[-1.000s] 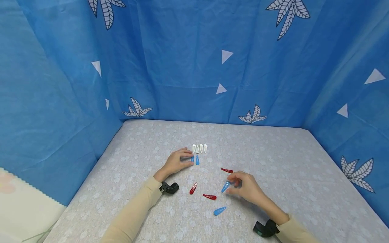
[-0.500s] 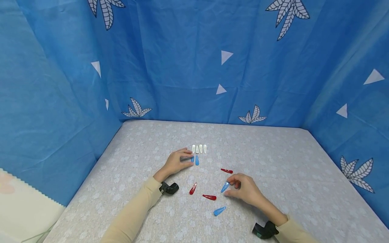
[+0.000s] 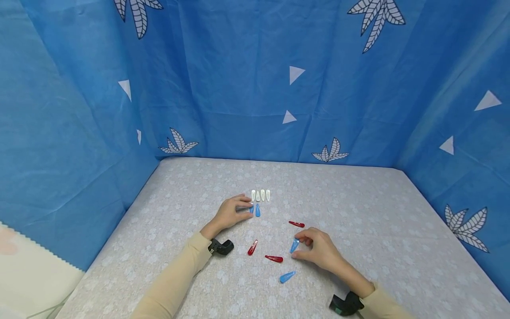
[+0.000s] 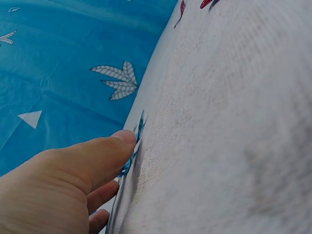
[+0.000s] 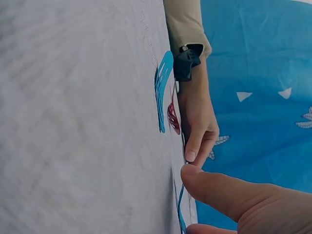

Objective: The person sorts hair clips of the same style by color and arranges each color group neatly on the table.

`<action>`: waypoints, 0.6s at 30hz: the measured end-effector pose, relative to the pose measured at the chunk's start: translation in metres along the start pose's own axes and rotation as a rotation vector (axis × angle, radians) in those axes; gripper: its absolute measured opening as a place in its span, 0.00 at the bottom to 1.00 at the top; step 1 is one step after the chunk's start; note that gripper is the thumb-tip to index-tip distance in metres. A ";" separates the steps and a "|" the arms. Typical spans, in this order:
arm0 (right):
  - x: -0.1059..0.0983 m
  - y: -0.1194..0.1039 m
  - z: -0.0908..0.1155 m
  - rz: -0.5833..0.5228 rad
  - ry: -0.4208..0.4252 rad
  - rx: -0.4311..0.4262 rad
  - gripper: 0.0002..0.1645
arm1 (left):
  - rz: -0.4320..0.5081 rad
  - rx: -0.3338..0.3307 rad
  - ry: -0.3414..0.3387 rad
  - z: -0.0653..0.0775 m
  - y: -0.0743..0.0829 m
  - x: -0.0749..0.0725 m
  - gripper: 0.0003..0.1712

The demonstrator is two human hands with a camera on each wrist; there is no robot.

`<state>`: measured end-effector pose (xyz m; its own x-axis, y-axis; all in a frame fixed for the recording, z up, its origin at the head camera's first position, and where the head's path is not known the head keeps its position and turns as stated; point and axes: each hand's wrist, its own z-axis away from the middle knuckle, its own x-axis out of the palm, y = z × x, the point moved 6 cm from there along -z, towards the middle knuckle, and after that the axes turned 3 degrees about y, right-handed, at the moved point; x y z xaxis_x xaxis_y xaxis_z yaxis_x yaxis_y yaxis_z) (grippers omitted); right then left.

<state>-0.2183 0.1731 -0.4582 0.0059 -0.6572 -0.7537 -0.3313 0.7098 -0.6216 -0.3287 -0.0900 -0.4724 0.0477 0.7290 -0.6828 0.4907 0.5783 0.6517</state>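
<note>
My left hand [image 3: 229, 213] has its thumb and fingertips at the two ends of a blue hair clip [image 3: 252, 209], pinching it where it lies. Its thumb partly covers the blue clip [image 4: 127, 166] in the left wrist view. Just right of it lies a second blue hair clip [image 3: 258, 210]. With thumb and index finger, my right hand [image 3: 320, 250] pinches another blue hair clip [image 3: 294, 245] lengthwise, close to the tabletop; the right wrist view shows this clip [image 5: 181, 210] edge-on. A further blue hair clip [image 3: 287, 277] rests nearer me.
Several white hair clips [image 3: 262, 195] form a row behind the left hand. Three red hair clips lie apart: one [image 3: 296, 224] beyond the right hand, one [image 3: 253, 247] and another [image 3: 274, 258] between the arms. Blue cloth [image 3: 247, 88] encloses the patterned tabletop [image 3: 191, 177].
The right hand has shifted slightly toward me, and the blue hair clip in its fingers has turned a little more upright in the view. The left hand keeps its place.
</note>
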 end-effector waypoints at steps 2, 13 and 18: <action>0.000 0.000 0.000 0.004 0.004 -0.001 0.27 | 0.000 0.007 0.003 0.000 0.001 0.000 0.20; 0.006 -0.001 0.001 0.037 0.028 0.007 0.28 | 0.022 0.014 0.008 0.001 0.004 -0.001 0.19; 0.006 -0.002 0.001 0.048 0.028 0.023 0.28 | 0.014 0.008 0.008 0.001 0.003 0.000 0.20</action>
<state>-0.2167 0.1682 -0.4620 -0.0357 -0.6285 -0.7770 -0.3084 0.7465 -0.5896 -0.3266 -0.0887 -0.4709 0.0476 0.7399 -0.6711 0.4967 0.5654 0.6586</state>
